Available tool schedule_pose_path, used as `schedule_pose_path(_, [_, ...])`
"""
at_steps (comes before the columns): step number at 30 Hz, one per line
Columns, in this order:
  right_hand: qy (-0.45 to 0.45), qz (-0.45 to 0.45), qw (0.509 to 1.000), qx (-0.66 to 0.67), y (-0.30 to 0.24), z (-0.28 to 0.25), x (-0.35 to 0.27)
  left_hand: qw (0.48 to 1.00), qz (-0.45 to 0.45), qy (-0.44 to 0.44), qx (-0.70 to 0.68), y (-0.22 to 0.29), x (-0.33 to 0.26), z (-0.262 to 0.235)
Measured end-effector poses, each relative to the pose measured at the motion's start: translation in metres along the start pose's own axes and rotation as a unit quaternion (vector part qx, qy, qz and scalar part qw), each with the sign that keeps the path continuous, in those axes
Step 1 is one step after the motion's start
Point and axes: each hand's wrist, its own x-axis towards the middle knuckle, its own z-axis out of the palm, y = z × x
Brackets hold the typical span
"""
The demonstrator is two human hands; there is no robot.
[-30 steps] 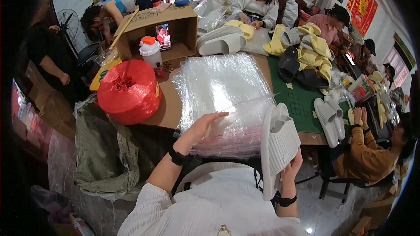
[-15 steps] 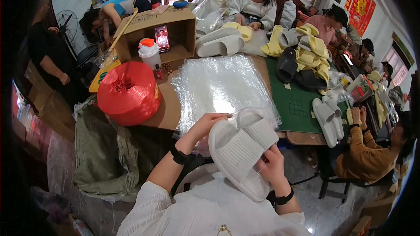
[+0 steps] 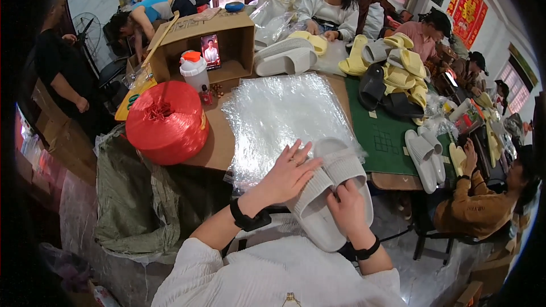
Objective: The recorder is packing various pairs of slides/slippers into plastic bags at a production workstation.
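A pair of pale grey ribbed slide slippers point(image 3: 325, 224) is held together at the table's near edge, one partly over the other. My right hand point(image 3: 348, 207) is closed at the straps, its fingertips hidden inside the openings. My left hand point(image 3: 284, 176) lies over the left side of the front slipper's strap, fingers spread and not wrapped round it. Just beyond them lies a stack of clear plastic bags point(image 3: 276, 111), which the far slipper's end overlaps in view.
At the left stand a red twine roll point(image 3: 168, 122), a white bottle point(image 3: 195, 71) and a cardboard box point(image 3: 236, 31) with a phone point(image 3: 210, 51) in it. Yellow slippers point(image 3: 401, 74) are piled right, near another grey pair point(image 3: 422, 156). Co-workers sit around the table.
My left hand has moved from behind the slippers onto the front one's strap, its fingers spreading. The slippers have turned and shifted right. My right hand now reaches into the strap openings.
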Motion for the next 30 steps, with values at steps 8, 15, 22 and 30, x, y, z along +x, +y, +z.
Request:
schedule_pose_path(8, [0.012,-0.04,0.999,0.03,0.02,0.049,0.041,0.997,0.058,0.036,-0.02,0.015,-0.007,0.014])
schedule_pose_path(15, [-0.003,0.134,0.938,0.32,0.034,0.098,0.126,0.994,0.1,0.026,-0.033,0.022,-0.013,0.01])
schedule_pose_path(22, [0.016,0.078,0.992,-0.098,0.041,0.141,0.181,0.996,0.082,-0.002,-0.045,0.023,-0.022,-0.013])
schedule_pose_path(30, [0.064,-0.143,0.987,-0.048,0.001,0.066,0.081,0.96,-0.142,0.212,-0.114,-0.021,-0.067,-0.046])
